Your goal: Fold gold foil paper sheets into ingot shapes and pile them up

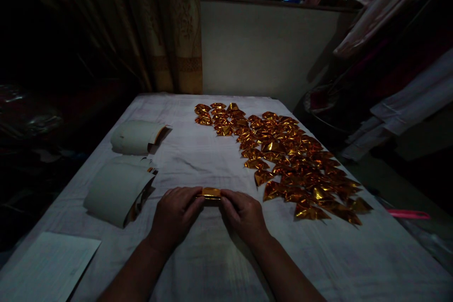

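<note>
Between my two hands is a narrow folded strip of shiny gold foil paper (211, 193), held level just above or on the cloth. My left hand (177, 210) pinches its left end between thumb and fingers. At the other end, my right hand (245, 212) grips it the same way. To the right spreads a large group of folded gold foil paper pieces (272, 147), pointed at their ends. Two curled stacks of pale-backed sheets, a nearer stack (115, 189) and a farther stack (136, 137), lie left of my hands, with gold showing at their edges.
A pale cloth (198, 151) covers the table. At its front left corner lies a flat pale sheet or pad (49, 264). A curtain (170, 28) and a wall (269, 47) stand behind. Clothes (417, 89) hang on the right, above a pink strip-like object (408, 214).
</note>
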Demonstrator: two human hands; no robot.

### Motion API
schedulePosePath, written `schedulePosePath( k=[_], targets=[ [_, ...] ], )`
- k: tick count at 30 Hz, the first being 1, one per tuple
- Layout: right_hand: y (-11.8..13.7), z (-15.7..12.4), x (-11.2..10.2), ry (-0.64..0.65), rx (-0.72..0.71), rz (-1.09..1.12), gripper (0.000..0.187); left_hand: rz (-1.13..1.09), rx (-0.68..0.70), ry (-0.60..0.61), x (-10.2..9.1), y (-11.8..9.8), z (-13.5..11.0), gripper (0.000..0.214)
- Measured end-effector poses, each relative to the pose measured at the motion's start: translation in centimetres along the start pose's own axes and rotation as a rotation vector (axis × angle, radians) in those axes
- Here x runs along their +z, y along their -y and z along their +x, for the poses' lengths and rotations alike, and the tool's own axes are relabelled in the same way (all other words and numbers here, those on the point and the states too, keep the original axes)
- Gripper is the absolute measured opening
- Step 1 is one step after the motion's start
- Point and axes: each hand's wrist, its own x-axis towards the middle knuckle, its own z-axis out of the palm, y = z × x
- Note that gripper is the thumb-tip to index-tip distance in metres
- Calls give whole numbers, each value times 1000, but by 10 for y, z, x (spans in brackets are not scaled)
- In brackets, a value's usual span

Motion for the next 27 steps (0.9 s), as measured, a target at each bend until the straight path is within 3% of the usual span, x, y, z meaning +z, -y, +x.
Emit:
schedulePosePath(
  k=[8,17,27],
  targets=[
    [0,2,2,-24,104,-11,33,3,21,-26,1,-1,0,28],
    [8,8,-6,47,227,-122,19,-12,-26,-34,3,0,0,29],
    [5,7,-4,92,185,-222,20,-159,-228,-29,2,-2,3,25]
  ],
)
